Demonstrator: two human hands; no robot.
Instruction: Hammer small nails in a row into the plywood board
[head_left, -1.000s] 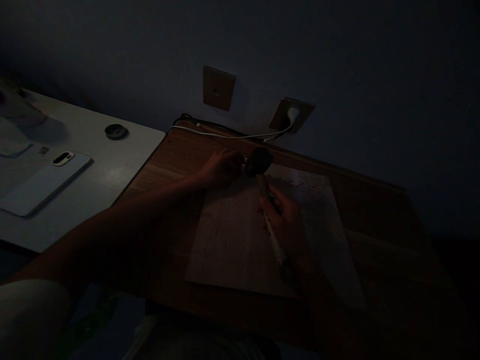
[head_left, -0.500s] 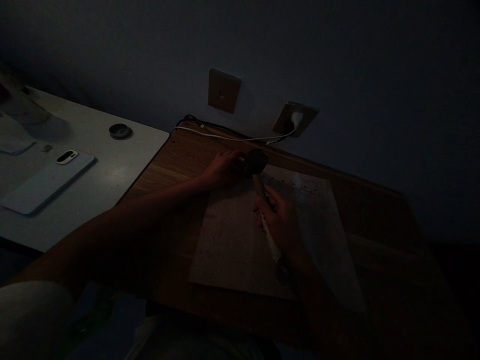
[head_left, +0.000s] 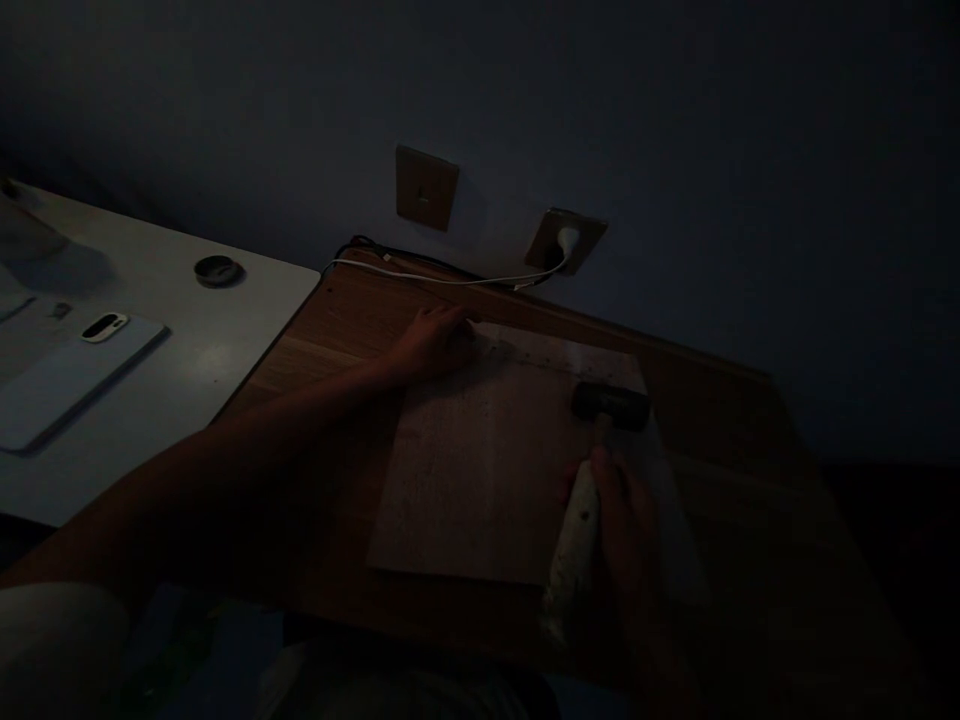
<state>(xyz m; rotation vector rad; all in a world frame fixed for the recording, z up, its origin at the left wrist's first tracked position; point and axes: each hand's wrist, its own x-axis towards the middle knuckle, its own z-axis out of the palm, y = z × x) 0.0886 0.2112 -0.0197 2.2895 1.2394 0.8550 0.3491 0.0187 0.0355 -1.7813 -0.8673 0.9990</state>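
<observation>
In dim light, my right hand (head_left: 626, 500) grips a mallet with a black head (head_left: 611, 405). Its pale, worn handle (head_left: 576, 530) slants down toward me. The head is over the right part of a flat, light wooden board (head_left: 457, 480); I cannot tell if it touches. At the board's far left corner is my left hand (head_left: 435, 343), fingers curled together. Whatever those fingers pinch is too dark and small to make out. Several small dark marks or bits (head_left: 555, 365) lie along the board's far edge.
Under the board is a brown wooden table (head_left: 300, 365). A white table (head_left: 247, 320) adjoins it on the left, bearing a pale phone (head_left: 82, 380) and a small round dark lid (head_left: 217, 270). Behind, a white cable (head_left: 442, 281) runs to a plug (head_left: 568, 240) in a wall outlet.
The mallet has swung away from my left hand, to the right and toward me, its head turning crosswise. My left hand stays at the board's corner. The view has shifted slightly.
</observation>
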